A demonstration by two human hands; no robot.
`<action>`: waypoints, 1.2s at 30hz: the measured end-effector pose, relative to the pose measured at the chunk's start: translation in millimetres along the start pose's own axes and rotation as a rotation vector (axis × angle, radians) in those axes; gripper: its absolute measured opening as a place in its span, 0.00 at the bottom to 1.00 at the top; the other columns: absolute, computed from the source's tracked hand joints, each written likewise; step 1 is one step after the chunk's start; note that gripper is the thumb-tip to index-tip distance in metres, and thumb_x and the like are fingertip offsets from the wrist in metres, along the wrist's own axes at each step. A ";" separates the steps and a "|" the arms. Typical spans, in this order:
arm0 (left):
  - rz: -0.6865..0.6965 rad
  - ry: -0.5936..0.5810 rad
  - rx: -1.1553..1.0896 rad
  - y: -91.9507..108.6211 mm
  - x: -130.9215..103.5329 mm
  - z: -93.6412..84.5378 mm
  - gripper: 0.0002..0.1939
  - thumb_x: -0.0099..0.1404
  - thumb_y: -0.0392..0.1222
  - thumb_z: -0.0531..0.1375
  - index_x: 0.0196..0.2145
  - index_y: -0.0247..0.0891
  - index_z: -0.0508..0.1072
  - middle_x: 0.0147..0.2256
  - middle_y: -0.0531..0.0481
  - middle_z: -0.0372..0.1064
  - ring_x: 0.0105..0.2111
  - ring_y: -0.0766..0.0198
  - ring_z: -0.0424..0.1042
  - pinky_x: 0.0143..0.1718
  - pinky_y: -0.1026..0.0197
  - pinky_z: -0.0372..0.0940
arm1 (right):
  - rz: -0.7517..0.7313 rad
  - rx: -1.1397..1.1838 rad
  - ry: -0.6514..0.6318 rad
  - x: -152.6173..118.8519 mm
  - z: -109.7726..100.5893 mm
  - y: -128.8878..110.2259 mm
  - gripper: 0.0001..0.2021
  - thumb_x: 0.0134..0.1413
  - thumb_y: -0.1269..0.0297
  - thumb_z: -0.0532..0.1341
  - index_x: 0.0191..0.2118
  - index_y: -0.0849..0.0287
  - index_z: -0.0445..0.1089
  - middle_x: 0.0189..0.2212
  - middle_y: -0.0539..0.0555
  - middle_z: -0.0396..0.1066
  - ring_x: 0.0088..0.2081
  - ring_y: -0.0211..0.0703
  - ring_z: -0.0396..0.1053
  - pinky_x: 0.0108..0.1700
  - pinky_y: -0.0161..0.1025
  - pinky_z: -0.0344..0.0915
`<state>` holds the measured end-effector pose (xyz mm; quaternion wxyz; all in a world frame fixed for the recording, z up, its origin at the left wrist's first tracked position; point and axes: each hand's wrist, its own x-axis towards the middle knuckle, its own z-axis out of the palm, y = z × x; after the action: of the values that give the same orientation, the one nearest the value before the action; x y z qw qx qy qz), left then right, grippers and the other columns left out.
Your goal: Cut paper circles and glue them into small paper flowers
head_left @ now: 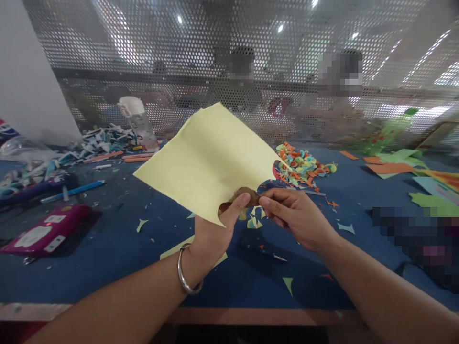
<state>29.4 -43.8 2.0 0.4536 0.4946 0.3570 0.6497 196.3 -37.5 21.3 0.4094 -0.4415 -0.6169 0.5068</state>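
My left hand grips a sheet of pale yellow paper near its lower edge, thumb on top and fingers partly behind. Curved notches are cut into the sheet's lower and right edges, and it is held tilted above the table. My right hand is pinched closed at the left fingertips, close to the sheet's cut edge. What lies between its fingers is too small to make out. Small yellow paper offcuts are on the table below the hands. Another yellow paper piece lies partly under my left wrist.
A heap of coloured paper bits lies behind my right hand. Left are a pink case, a blue pen, a clear bottle and piled strips. Coloured sheets lie right. A perforated screen stands behind the blue table.
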 end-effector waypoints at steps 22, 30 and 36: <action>0.029 -0.027 0.066 -10.3 1.7 5.0 0.09 0.60 0.38 0.67 0.40 0.38 0.78 0.43 0.45 0.79 0.43 0.59 0.78 0.51 0.59 0.72 | 0.078 0.052 -0.030 1.6 -3.6 2.1 0.19 0.53 0.47 0.66 0.27 0.59 0.68 0.18 0.43 0.58 0.18 0.27 0.52 0.17 0.29 0.45; 0.035 -0.031 0.034 -16.2 1.6 3.7 0.11 0.60 0.39 0.68 0.41 0.38 0.79 0.43 0.44 0.79 0.43 0.55 0.79 0.48 0.56 0.74 | 0.103 0.047 -0.024 1.8 -3.4 1.4 0.21 0.50 0.46 0.68 0.24 0.60 0.66 0.17 0.43 0.58 0.17 0.27 0.51 0.17 0.29 0.44; 0.051 -0.072 -0.015 -12.5 -0.2 4.5 0.15 0.60 0.39 0.67 0.46 0.40 0.78 0.44 0.44 0.78 0.46 0.54 0.77 0.54 0.53 0.70 | 0.081 0.028 -0.020 0.8 -5.3 0.5 0.22 0.49 0.45 0.68 0.24 0.59 0.67 0.17 0.44 0.58 0.17 0.27 0.51 0.17 0.30 0.44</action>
<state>36.8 -39.8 -8.4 0.4532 0.5231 0.3227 0.6457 201.1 -35.2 21.7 0.3883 -0.4552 -0.5955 0.5361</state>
